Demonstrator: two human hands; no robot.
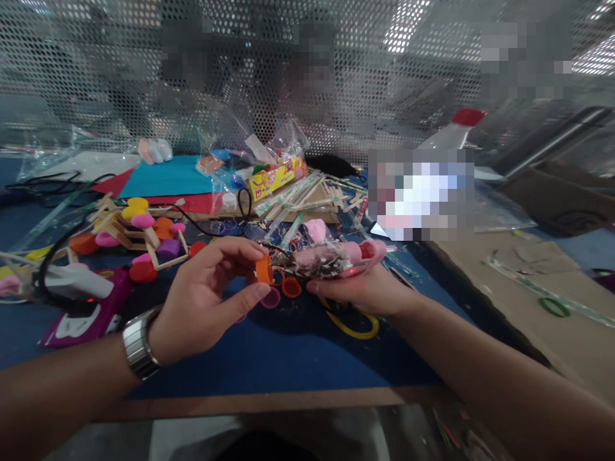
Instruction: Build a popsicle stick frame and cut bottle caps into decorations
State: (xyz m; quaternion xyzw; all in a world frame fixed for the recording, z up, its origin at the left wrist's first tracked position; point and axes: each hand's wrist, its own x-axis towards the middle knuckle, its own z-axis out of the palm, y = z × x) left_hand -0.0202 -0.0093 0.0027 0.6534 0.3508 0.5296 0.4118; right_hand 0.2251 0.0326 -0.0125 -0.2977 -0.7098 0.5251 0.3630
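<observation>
Between the thumb and fingers of my left hand (206,298) is an orange bottle cap (264,269), held on edge. My right hand (358,291) is wrapped round a pink hot glue gun (353,253) with a worn, foil-like covering near its front. Its tip points left and is close to the orange cap; whether they touch, I cannot tell. Below the glue gun, a reddish-orange cap (291,287) and a purple cap (270,298) lie on the blue table. Yellow-handled scissors (358,330) lie under my right hand, partly hidden by it.
At left stands a craft-stick structure (168,259) with coloured caps, beside a purple device (86,320) with a cable. Craft sticks (314,198), a yellow packet (273,179) and blue sheets (168,176) lie behind. Cardboard (519,288) covers the right side; a perforated metal screen (269,77) rises behind.
</observation>
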